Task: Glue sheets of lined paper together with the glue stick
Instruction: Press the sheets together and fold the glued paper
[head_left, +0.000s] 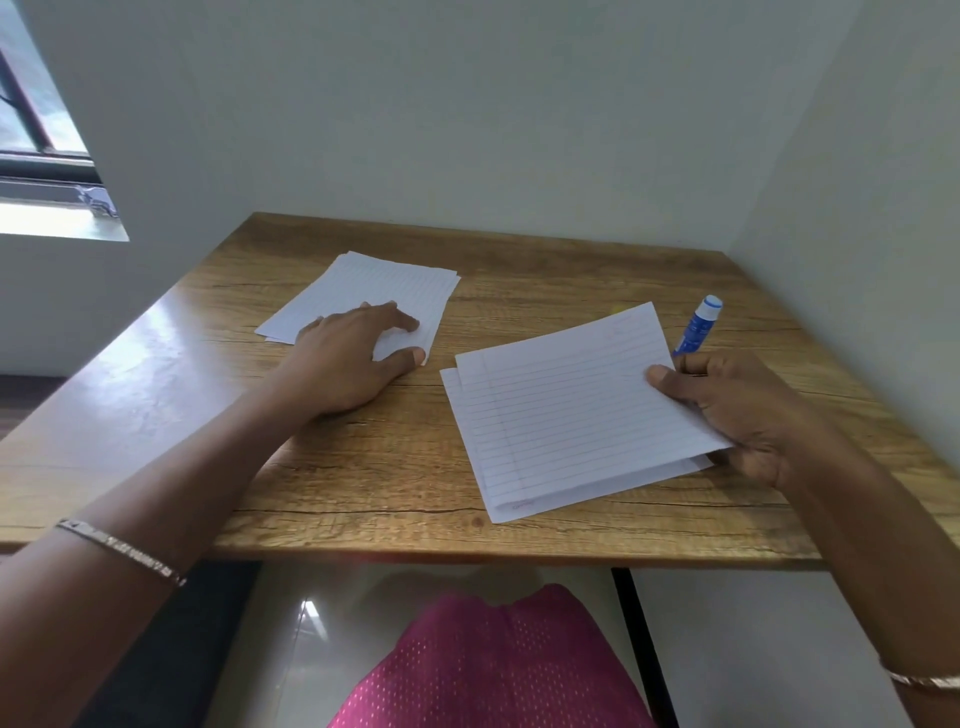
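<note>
On the wooden table (519, 270), the task's paper sits in two lots. At about 10 o'clock from the table's middle lies a loose stack of lined paper (374, 288), white with faint ruling, its edges slightly fanned and its long side running toward 1 o'clock. The left hand (353, 358) rests flat on the near end of it, fingers nearly straight and close together, the thumb spread apart and pressing the near corner.

At about 4 o'clock are the overlapped lined sheets (566, 415), several layers offset so that stepped edges show at their left and near sides. The right hand (737, 410) pinches their right edge, thumb on top and fingers curled beneath, lifting that edge a little off the wood.

The glue stick (698, 327), blue with a white cap, leans at 2 o'clock just behind the right hand. Its lower end is hidden by the fingers, so it cannot be told whether they hold it.

Each forearm wears a thin bracelet (119, 551). A window (41, 156) is at far 10 o'clock, and pink mesh fabric (493, 670) shows below the table's near edge at 6 o'clock, beside a black table leg (644, 649).
</note>
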